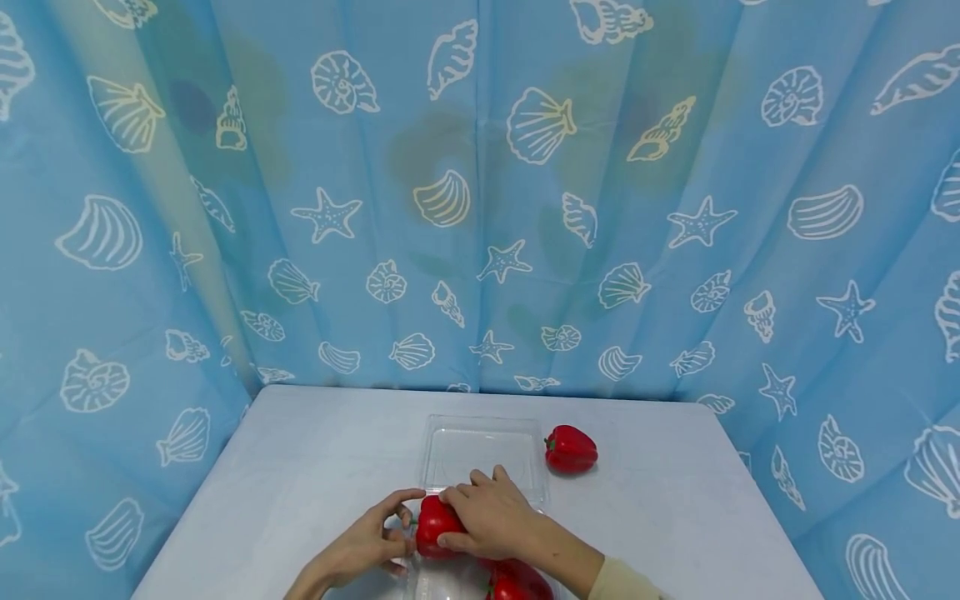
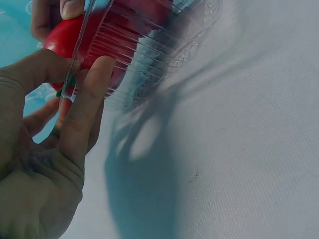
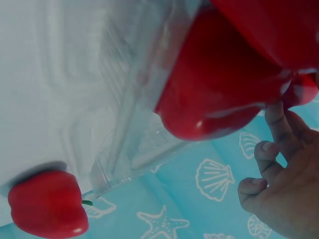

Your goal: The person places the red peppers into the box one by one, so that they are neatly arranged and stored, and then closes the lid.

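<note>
My right hand (image 1: 491, 518) grips a red bell pepper (image 1: 435, 527) from above, over the near half of a clear plastic clamshell container (image 1: 438, 588). Its green stem points left. With bent thumb and fingers, my left hand (image 2: 45, 164) holds the container's left side wall (image 2: 137, 57) near the stem. Further red bell peppers (image 3: 219, 79) lie in the container beside the gripped one; their lower parts fall outside the head view. In the right wrist view two fingers of the right hand (image 3: 294, 169) stick out, away from the pepper.
The container's lid half (image 1: 483, 454) lies folded back, flat on the white table (image 1: 322, 450). Right of it rests a loose red bell pepper (image 1: 572, 450) on its side. A blue curtain with shell prints (image 1: 480, 208) hangs behind and along both sides of the table.
</note>
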A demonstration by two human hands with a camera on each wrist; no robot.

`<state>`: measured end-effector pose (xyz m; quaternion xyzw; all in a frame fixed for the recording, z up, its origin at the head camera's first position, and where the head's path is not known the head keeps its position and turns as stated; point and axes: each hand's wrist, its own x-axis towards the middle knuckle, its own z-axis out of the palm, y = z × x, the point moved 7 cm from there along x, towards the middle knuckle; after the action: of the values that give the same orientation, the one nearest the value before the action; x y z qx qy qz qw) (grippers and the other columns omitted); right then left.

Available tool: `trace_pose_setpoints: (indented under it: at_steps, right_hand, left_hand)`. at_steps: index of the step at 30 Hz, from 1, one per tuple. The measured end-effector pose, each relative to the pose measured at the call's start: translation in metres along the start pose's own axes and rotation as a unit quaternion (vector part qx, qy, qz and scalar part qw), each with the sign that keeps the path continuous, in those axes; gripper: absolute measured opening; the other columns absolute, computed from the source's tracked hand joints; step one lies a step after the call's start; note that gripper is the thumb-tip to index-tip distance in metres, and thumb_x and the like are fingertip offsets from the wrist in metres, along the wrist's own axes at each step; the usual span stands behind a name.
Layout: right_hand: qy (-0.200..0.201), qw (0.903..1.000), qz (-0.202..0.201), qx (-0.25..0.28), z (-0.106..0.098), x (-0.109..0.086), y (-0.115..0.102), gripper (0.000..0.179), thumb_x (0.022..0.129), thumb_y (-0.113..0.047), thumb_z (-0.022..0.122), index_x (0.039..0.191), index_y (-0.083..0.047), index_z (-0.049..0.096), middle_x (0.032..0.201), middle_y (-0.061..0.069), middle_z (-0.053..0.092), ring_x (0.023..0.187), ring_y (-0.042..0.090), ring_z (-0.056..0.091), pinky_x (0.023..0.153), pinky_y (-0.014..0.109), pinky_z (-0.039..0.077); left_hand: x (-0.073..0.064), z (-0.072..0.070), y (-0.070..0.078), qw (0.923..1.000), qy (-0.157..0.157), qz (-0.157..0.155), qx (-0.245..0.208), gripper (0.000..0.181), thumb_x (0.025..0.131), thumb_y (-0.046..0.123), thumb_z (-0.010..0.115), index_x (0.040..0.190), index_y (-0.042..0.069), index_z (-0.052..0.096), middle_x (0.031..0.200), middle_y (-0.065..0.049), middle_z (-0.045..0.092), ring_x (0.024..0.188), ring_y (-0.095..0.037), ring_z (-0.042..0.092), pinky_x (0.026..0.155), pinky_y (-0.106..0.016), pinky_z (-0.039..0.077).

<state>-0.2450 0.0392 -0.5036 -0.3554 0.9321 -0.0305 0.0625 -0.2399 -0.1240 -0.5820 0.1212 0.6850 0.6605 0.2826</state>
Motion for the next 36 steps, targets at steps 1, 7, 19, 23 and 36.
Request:
trace_pose_setpoints:
  at_steps: [1, 7, 19, 23, 36]
  right_hand:
    - [-0.002, 1.0, 0.0, -0.001, 0.0, 0.001, 0.0, 0.064, 0.082, -0.06, 0.074, 0.136, -0.03, 0.057, 0.123, -0.013, 0.067, 0.108, 0.014, 0.058, 0.09, 0.042, 0.047]
    - [-0.026, 0.9996, -0.003, 0.004, 0.004, -0.002, 0.002, 0.059, 0.083, -0.061, 0.072, 0.131, -0.029, 0.062, 0.116, -0.014, 0.07, 0.101, 0.01, 0.055, 0.084, 0.037, 0.045]
    - [0.001, 0.9996, -0.014, -0.024, 0.007, -0.004, 0.008, 0.058, 0.084, -0.061, 0.069, 0.134, -0.032, 0.06, 0.115, -0.011, 0.068, 0.1, 0.011, 0.054, 0.08, 0.037, 0.044]
    - [-0.003, 0.9996, -0.014, -0.023, 0.007, -0.003, 0.011, 0.068, 0.08, -0.062, 0.073, 0.14, -0.036, 0.054, 0.12, -0.01, 0.066, 0.106, 0.013, 0.055, 0.084, 0.038, 0.046]
    - [-0.008, 0.999, 0.038, -0.02, 0.008, 0.003, 0.016, 0.073, 0.068, -0.066, 0.081, 0.128, -0.029, 0.063, 0.116, -0.007, 0.065, 0.101, 0.013, 0.052, 0.082, 0.041, 0.046]
  left_hand:
    - [0.0, 0.0, 0.0, 1.0, 0.0, 0.001, -0.001, 0.069, 0.089, 0.001, 0.07, 0.15, 0.01, 0.038, 0.107, -0.01, 0.043, 0.079, -0.016, 0.062, 0.066, -0.037, 0.061]
    - [-0.001, 0.001, 0.0, 1.0, 0.0, 0.0, 0.005, 0.072, 0.088, 0.0, 0.069, 0.151, 0.008, 0.037, 0.106, -0.01, 0.044, 0.073, -0.013, 0.059, 0.064, -0.035, 0.061]
    - [0.001, -0.002, 0.006, 0.9997, -0.001, 0.008, 0.023, 0.077, 0.089, 0.002, 0.072, 0.154, 0.009, 0.032, 0.105, -0.009, 0.044, 0.076, -0.015, 0.061, 0.064, -0.036, 0.06]
    - [0.003, -0.001, 0.006, 0.9996, -0.001, 0.011, 0.026, 0.076, 0.089, 0.003, 0.072, 0.154, 0.01, 0.033, 0.106, -0.01, 0.044, 0.076, -0.015, 0.061, 0.065, -0.037, 0.061]
    - [0.009, 0.001, 0.0, 0.9997, 0.003, 0.003, 0.023, 0.077, 0.088, 0.002, 0.071, 0.154, 0.01, 0.033, 0.105, -0.01, 0.045, 0.078, -0.017, 0.063, 0.066, -0.04, 0.061]
